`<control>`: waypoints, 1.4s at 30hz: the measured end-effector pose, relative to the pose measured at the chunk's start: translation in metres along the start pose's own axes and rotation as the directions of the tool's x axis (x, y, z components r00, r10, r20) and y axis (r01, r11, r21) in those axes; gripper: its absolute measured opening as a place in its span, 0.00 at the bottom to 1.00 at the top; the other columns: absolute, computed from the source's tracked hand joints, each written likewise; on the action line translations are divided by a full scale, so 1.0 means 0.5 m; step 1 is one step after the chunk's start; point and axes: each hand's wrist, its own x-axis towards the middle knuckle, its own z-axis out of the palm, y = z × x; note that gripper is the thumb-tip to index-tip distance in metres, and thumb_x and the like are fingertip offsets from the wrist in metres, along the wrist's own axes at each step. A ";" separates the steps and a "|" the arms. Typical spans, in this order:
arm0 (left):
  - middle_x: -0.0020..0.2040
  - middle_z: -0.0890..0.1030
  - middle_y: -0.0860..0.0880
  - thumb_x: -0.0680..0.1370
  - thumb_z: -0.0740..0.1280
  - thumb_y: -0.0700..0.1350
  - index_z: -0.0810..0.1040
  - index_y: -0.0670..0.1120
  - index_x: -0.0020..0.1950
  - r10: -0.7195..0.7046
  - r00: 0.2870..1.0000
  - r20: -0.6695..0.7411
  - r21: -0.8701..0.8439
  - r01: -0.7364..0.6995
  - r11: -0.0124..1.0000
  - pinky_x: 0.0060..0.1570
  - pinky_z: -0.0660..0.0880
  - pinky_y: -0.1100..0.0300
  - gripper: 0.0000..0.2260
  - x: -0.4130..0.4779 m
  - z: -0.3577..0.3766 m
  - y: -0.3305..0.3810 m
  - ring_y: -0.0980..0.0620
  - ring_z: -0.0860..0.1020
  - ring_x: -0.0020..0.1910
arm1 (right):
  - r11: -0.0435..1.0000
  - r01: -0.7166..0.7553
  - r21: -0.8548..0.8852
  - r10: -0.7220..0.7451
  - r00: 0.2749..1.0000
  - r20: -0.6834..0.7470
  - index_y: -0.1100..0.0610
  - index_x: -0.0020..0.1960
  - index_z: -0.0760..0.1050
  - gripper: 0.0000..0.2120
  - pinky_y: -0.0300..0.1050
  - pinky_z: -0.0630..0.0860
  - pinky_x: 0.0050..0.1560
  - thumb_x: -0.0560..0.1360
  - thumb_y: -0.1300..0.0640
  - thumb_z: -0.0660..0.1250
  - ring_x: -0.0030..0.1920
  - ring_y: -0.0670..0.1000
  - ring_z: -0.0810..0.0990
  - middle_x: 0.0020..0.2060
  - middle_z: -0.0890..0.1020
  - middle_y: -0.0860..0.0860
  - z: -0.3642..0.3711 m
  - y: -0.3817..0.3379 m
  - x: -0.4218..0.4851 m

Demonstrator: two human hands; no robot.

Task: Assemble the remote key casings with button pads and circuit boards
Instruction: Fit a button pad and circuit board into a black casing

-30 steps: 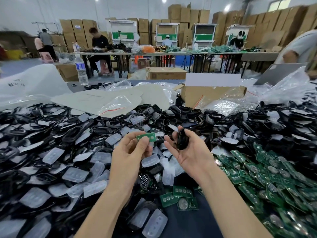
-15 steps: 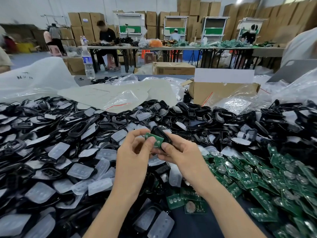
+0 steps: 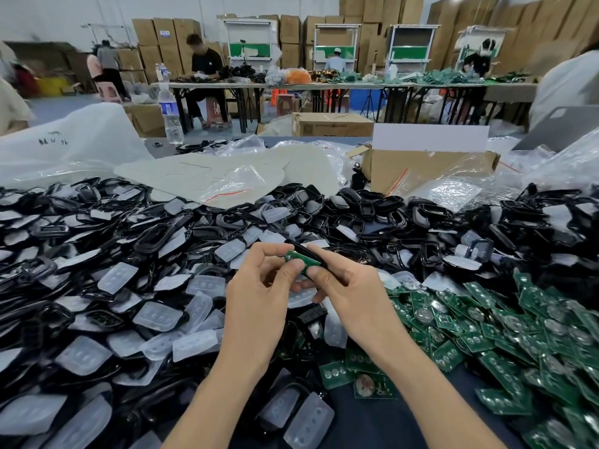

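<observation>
Right, I am midway through seating a board. My left hand (image 3: 256,299) pinches a small green rectangular circuit board (image 3: 299,261) between thumb and forefinger. My right hand (image 3: 353,296) curls its fingers (image 3: 319,273) round a black oval plastic key casing (image 3: 306,250), with the thumb laid on the board's near end. Board and casing meet in the air just in front of me, above the heaps and well off the dark blue surface (image 3: 366,422). I cannot tell whether a button pad already sits inside the casing, because the board and my thumbs hide its hollow.

I judge the next move to be a press. The board's edges need lining up with the casing's rim, then the board tips in flat and is pushed home, with the right grip firm so the shell does not twist.

Under my hands lies a heap of translucent white rubber button pads (image 3: 155,315) mixed with loose black casing frames (image 3: 155,234), running off to the left and the far side. A drift of loose green boards (image 3: 518,335) spreads to the right. Bare surface shows only in a small patch between my forearms, and its near edge is out of view. Beyond the heaps sit crumpled clear plastic bags (image 3: 233,179) and an open brown cardboard box (image 3: 421,166). My working room is therefore the air above the piles.
</observation>
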 end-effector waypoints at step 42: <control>0.43 0.84 0.54 0.78 0.72 0.45 0.79 0.54 0.48 0.002 1.000 -0.023 -0.016 -0.003 1.000 0.45 0.79 0.54 0.04 -0.009 0.013 0.017 0.55 0.82 0.42 | 0.760 -0.138 0.635 0.189 0.982 -0.013 0.57 0.45 0.85 0.07 0.35 0.73 0.34 0.69 0.55 0.74 0.32 0.45 0.75 0.34 0.80 0.51 0.021 0.002 0.005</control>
